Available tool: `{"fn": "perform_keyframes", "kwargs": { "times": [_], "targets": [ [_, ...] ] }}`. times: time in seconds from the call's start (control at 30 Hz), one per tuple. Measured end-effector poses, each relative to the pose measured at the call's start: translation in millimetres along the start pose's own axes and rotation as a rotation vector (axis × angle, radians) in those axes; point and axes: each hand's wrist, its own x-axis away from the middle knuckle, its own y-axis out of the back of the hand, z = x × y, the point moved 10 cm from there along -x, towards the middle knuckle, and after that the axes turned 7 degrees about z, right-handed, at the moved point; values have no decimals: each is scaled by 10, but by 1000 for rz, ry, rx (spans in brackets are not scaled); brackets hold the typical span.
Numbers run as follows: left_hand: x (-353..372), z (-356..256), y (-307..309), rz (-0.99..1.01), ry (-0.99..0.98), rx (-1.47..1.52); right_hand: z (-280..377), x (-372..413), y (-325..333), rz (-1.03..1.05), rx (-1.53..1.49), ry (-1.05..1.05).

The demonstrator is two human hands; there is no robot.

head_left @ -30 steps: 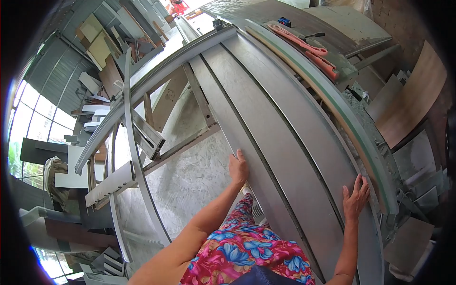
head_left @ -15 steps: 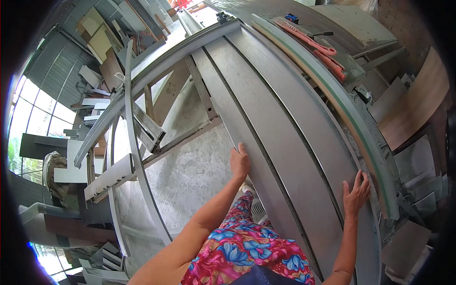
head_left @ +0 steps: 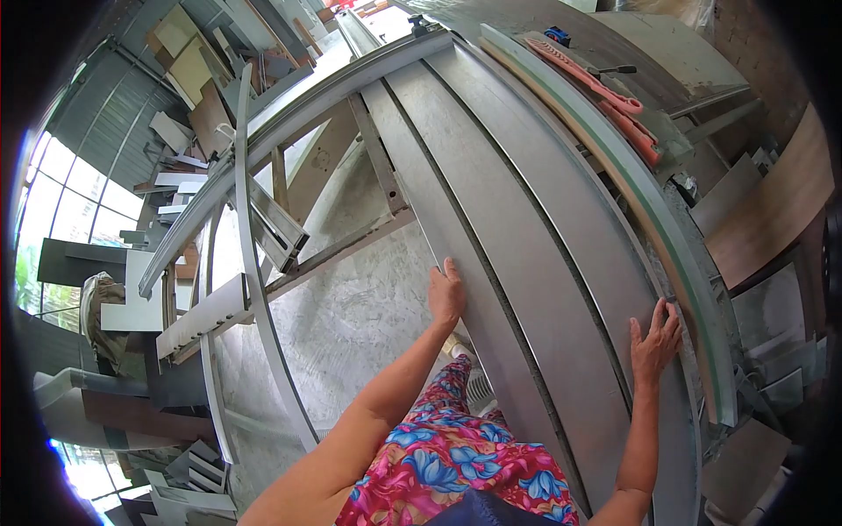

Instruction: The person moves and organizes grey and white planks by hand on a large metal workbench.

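Note:
A long grey metal machine table (head_left: 517, 228) stretches away before me, split lengthwise by two dark grooves. At its left edge, my left hand (head_left: 447, 294) is closed around the rim, with the thumb on top and the other fingers partly hidden. My right hand (head_left: 655, 340) rests near the table's right edge. Its fingers are spread and point away from me, with the fingertips at the rim. Neither hand has a loose piece in it.
Left of the table stands a metal frame (head_left: 342, 250) with a long curved-looking rail (head_left: 248, 237). A green-edged strip (head_left: 649, 202) runs along the right side, beside a pink-red handled tool (head_left: 588, 74). Boards (head_left: 772, 210) lean at the right, and panels stand at the left.
The view has shifted slightly, so the table sits a little further right. My right hand has moved slightly forward along the edge; my left hand keeps its place at the rim.

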Motion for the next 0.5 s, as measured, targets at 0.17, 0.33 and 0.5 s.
{"fn": "perform_keyframes", "kwargs": {
  "times": [0.17,0.33,0.5],
  "targets": [
    [-136,-60,41,-9,-10,18,166,-200,-25,-4,21,3],
    [-301,-32,112,-4,1,29,394,-313,-26,11,19,-13],
    [-464,-86,134,-12,-5,21,612,-542,-62,-56,52,44]
  ]
}}
